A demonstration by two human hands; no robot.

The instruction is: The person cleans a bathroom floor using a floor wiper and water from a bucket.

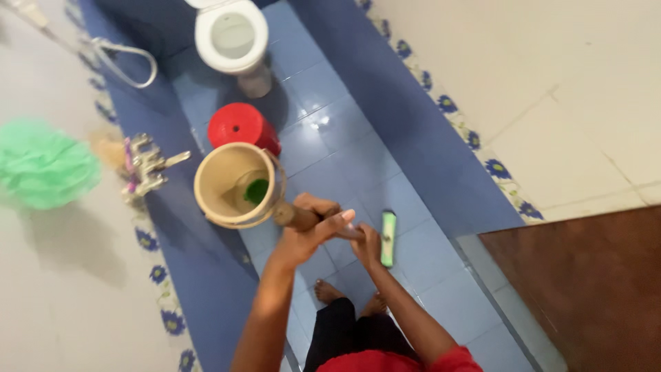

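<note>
1. Standing barefoot on the wet blue floor tiles (385, 172), the person may slip.
2. Both grips are closed on the wooden handle (297, 216): left hand (308, 231) wrapped around, right hand (367, 244) below; its green head (388, 238) rests on the floor.
3. Beyond: beige bucket (237, 184), red stool (242, 127), white toilet (232, 36). No packages or labels show.

No package, label, sign or screen can be made out anywhere in the frame, from the upper left corner down to the lower right.
</note>
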